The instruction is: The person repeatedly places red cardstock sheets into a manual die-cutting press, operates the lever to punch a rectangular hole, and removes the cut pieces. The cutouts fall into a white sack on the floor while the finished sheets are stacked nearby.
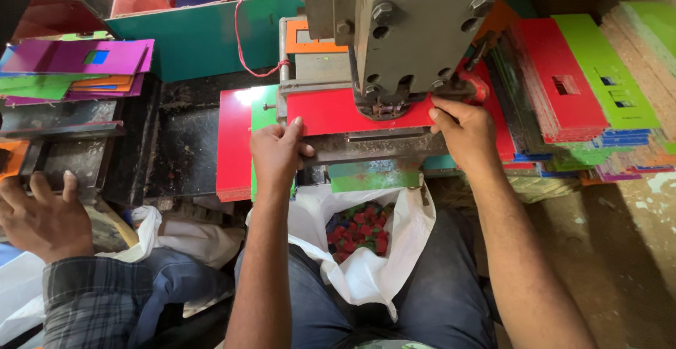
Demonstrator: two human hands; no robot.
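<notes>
Red glossy sheet [338, 111] lies flat under the grey bolted press head [415, 32]. Left hand [278, 152] fingers grip its near-left edge; right hand [465, 132] fingers pinch its right end. Below, a white bag [366, 271] holds red and green offcuts. Punched coloured sheets [591, 88] stack right; another person's hand [35, 215] rests left.

A dark, worn metal bench [176, 145] runs in front of both hands. A flat red plastic sheet [234, 145] lies on it beside the left hand [278, 153]. Right of the right hand [466, 134] sits a stack of coloured punched sheets [584, 88], maybe on the same bench.
</notes>
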